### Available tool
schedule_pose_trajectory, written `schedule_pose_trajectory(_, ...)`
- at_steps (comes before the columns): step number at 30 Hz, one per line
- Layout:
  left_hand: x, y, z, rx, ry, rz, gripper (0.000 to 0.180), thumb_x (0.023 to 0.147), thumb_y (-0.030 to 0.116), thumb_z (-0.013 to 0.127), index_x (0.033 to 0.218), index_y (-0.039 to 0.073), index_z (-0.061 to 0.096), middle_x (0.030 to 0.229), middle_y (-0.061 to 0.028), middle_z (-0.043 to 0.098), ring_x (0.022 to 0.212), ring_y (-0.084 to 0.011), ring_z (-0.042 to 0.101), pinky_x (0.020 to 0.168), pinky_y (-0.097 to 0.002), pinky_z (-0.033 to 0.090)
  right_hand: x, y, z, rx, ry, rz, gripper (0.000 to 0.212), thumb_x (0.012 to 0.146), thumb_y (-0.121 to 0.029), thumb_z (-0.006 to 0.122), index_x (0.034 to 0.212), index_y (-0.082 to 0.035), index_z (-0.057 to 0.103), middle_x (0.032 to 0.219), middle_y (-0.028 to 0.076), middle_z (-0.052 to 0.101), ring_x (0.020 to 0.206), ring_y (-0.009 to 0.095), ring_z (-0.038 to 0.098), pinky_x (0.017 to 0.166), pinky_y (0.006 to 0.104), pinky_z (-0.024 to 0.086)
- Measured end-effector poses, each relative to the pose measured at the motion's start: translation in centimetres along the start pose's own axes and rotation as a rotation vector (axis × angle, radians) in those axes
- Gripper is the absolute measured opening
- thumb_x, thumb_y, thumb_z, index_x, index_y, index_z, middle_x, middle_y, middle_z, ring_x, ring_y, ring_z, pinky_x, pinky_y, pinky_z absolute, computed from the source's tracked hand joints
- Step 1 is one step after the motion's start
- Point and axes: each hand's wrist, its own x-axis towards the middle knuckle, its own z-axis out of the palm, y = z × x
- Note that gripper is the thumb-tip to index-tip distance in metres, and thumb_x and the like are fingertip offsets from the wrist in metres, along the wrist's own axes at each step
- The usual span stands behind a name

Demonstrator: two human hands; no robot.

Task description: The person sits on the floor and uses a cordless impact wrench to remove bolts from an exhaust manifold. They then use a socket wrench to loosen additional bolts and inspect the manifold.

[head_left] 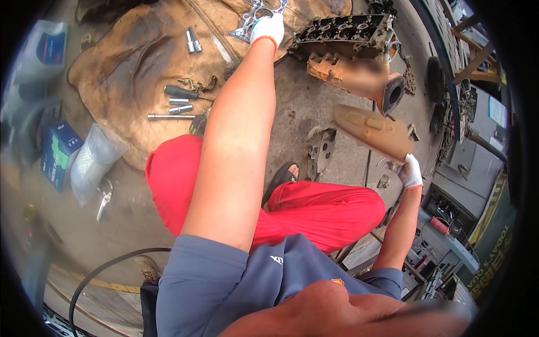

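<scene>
In the head view, a curved heat shield [370, 130] of dull tan, stamped metal is grasped at its near end by the right hand [411, 171], gloved in white fabric. It is held on the right, nearer than a rough, rust-orange manifold [348, 76]. Far away, a silvery metal plate [246, 28] with rounded openings is touched by the gloved left hand [268, 28]; whether it is gripped cannot be told. Under it, a creased, stained brown sheet [126, 62] is spread.
</scene>
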Motion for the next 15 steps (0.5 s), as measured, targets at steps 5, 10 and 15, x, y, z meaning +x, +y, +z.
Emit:
schedule_pose_trajectory(5, -1.1, -6.4, 0.1, 0.018, 0.014, -0.186, 0.06, 0.099, 0.041, 0.038, 0.123, -0.002, 0.072, 0.136, -0.0268, 0.065, 0.128, -0.0439, 0.061, 0.111, -0.0498, 0.045, 4.0, 1.6, -2.4, 0.135, 0.149, -0.026, 0.037, 0.102, -0.026, 0.062, 0.129, -0.002, 0.062, 0.102, 0.012, 0.075, 0.084, 0.03, 0.074, 0.086, 0.0493, 0.064)
schedule_pose_trajectory(10, -2.5, -8.2, -0.4, 0.018, 0.036, -0.227, 0.059, 0.099, 0.042, 0.041, 0.118, -0.003, 0.074, 0.132, -0.0283, 0.067, 0.122, -0.0458, 0.063, 0.107, -0.0504, 0.047, 6.2, 4.8, -4.0, 0.185, 0.27, -0.08, 0.037, 0.106, -0.026, 0.058, 0.136, -0.004, 0.057, 0.108, 0.015, 0.073, 0.09, 0.034, 0.073, 0.093, 0.0537, 0.062)
schedule_pose_trajectory(15, -2.2, -8.8, -1.0, 0.07, 0.062, -0.15, 0.061, 0.1, 0.043, 0.039, 0.114, -0.006, 0.074, 0.124, -0.0315, 0.069, 0.119, -0.0479, 0.064, 0.107, -0.051, 0.047, 7.6, 7.5, -5.8, 0.274, 0.246, -0.162, 0.039, 0.107, -0.026, 0.058, 0.139, -0.005, 0.054, 0.111, 0.016, 0.072, 0.094, 0.034, 0.073, 0.097, 0.0564, 0.06)
